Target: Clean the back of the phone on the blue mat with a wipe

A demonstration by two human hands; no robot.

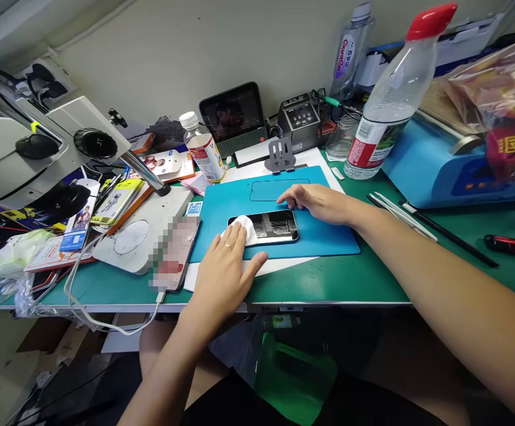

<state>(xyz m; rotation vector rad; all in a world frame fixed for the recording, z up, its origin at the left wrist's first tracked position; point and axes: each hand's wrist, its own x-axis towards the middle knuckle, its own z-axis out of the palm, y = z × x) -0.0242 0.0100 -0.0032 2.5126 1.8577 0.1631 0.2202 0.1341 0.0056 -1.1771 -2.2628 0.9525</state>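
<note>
A phone [277,225] lies across the blue mat [213,204], its dark glass showing bright streaked reflections. My left hand [226,260] is over its left end, fingers stretched flat on a white wipe [249,229] and thumb spread away. The wipe is pressed on the glass, partly hidden under the fingers. Just past the phone's upper right edge, my right hand [306,198] holds nothing I can see; its index finger points left and the others are loosely bent. A clear black-edged sheet [269,190], shaped like a phone screen, lies behind the phone, close to the right fingertips.
Left of the mat are a charging phone [175,254] with a white cable and a microscope stand [146,236]. Behind stand a drink bottle [206,151], a smart display [233,112] and a dark control box [299,121]. Right are a water bottle [379,136], tweezers [406,216] and a blue machine [439,160].
</note>
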